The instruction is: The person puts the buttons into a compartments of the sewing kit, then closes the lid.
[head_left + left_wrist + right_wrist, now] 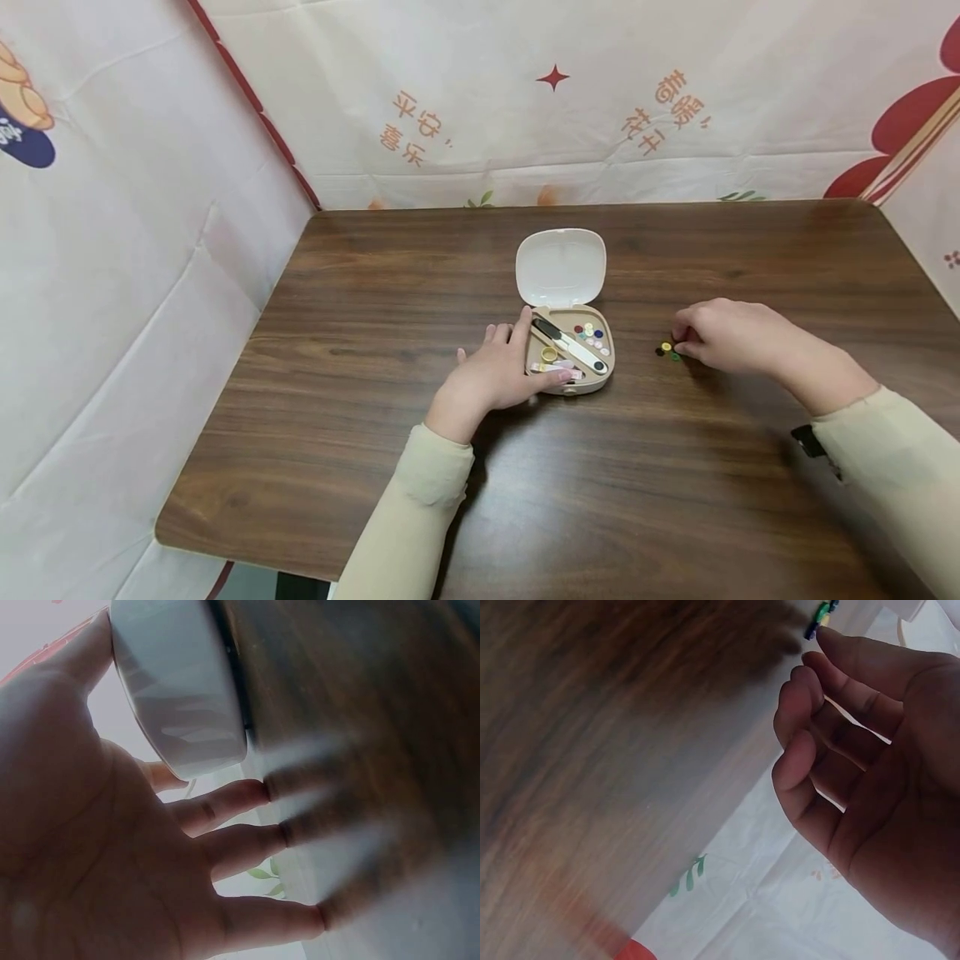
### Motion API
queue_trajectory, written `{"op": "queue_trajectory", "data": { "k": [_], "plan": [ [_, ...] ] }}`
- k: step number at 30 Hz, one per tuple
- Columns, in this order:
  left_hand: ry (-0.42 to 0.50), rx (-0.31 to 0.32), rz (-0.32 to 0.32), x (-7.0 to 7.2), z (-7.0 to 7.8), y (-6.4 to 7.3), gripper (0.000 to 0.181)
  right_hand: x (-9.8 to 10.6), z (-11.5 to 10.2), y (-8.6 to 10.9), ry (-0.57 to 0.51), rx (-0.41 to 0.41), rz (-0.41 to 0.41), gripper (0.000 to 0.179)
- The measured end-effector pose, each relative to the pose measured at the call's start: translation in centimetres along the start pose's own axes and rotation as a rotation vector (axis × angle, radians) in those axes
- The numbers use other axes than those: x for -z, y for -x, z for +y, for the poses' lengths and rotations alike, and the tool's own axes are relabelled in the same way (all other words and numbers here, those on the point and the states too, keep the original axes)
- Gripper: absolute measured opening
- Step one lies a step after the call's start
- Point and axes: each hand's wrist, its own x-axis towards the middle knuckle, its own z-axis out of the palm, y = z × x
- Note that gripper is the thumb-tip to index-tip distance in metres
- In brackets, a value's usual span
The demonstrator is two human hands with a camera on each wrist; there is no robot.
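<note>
A small beige sewing case point(592, 386) stands on the table with its white lid point(561, 267) raised. Inside lie a black-and-white tool point(583, 353), a gold ring point(549, 354) and several colourful buttons point(588, 329). My left hand point(495, 372) rests against its left side, fingers spread and fairly straight, thumb over the front edge. In the left wrist view the case wall point(184, 690) shows between thumb and index finger. To the right, my right hand point(731, 335) hovers low beside loose buttons point(666, 346), black, yellow and green. Its fingers bend loosely, with a small gap between thumb and index finger in the right wrist view.
The brown wooden table point(337, 358) carries the case and the loose buttons. A printed white cloth point(487, 92) hangs behind its back edge and along the left side. A dark object point(808, 442) shows at the right wrist.
</note>
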Motion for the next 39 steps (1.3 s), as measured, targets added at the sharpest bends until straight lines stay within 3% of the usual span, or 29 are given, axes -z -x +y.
{"op": "queue_trajectory", "data": {
  "k": [11,19,25,33,39],
  "plan": [
    [-0.001,-0.002,0.007,0.5,0.1,0.2,0.114,0.0,-0.2,-0.1,0.024,-0.002,0.045,0.010],
    [-0.018,0.003,0.001,0.5,0.2,0.1,0.114,-0.1,-0.4,-0.1,-0.015,-0.006,0.058,0.014],
    [-0.013,-0.003,0.003,0.5,0.1,0.1,0.114,1.0,-3.0,-0.7,-0.068,0.027,0.159,0.014],
    [-0.011,-0.001,-0.001,0.0,0.0,0.3,0.115,1.7,-7.3,-2.5,-0.213,0.099,0.206,0.009],
    [-0.015,-0.011,0.007,0.2,0.2,0.2,0.114,1.4,-8.8,-4.1,-0.258,0.092,0.257,0.011]
  ]
}}
